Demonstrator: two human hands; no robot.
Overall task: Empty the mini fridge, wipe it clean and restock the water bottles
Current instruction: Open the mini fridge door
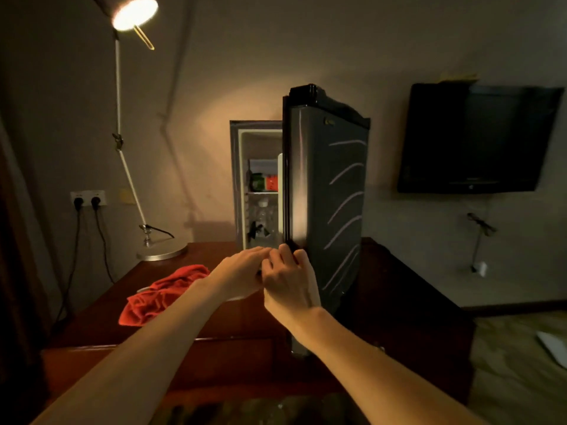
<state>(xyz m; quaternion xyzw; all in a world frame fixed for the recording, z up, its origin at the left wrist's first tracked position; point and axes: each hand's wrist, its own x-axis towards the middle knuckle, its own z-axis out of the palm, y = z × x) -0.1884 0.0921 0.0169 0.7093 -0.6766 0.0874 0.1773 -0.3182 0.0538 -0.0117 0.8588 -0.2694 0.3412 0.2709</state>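
Observation:
A small grey mini fridge (237,179) stands on a dark wooden cabinet (233,320), its dark door (331,191) swung partly open toward me. Inside I see a green item (257,181) and a red-and-white carton (271,183) on the upper shelf, and clear water bottles (262,214) below. My right hand (291,283) grips the lower edge of the door, fingers curled round it. My left hand (242,271) reaches to the same lower edge, fingertips against it beside the right hand. A red cloth (159,294) lies crumpled on the cabinet top at the left.
A lit desk lamp (132,142) with a round metal base stands at the cabinet's back left. Wall sockets (88,200) with two plugged cables are on the left wall. A black TV (478,139) hangs on the right wall. A white object (552,348) lies on the floor at right.

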